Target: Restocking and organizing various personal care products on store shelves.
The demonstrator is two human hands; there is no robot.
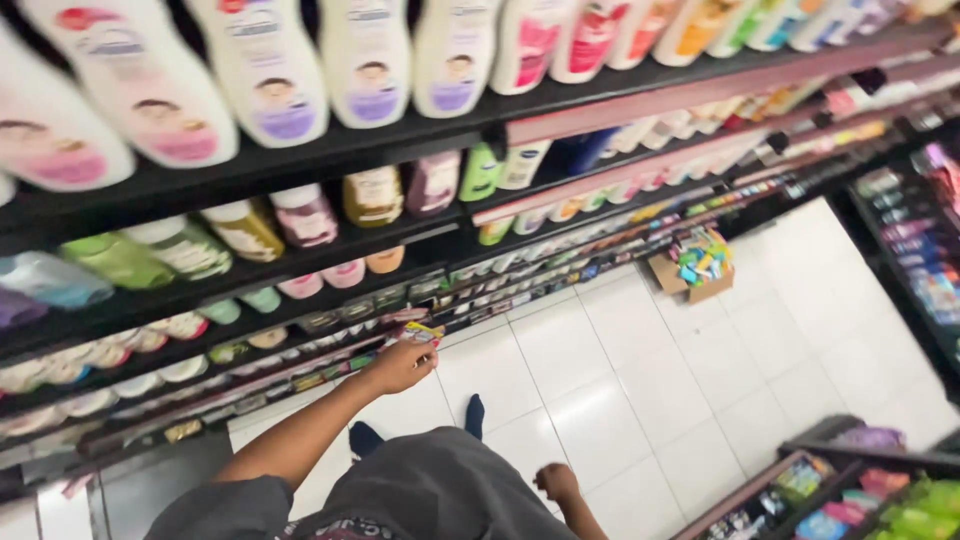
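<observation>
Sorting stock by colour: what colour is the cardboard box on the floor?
Brown cardboard box, clearest in the head view.

White bottles (268,60) with pink and purple labels along black shelves (330,155); green bottle (480,172); glossy white tiled floor (640,380); brown cardboard box (690,275); dark blue socks (474,414); grey shirt (430,495).

Dark shelves (330,150) of bottles (270,70), tiled floor (600,400)
</observation>
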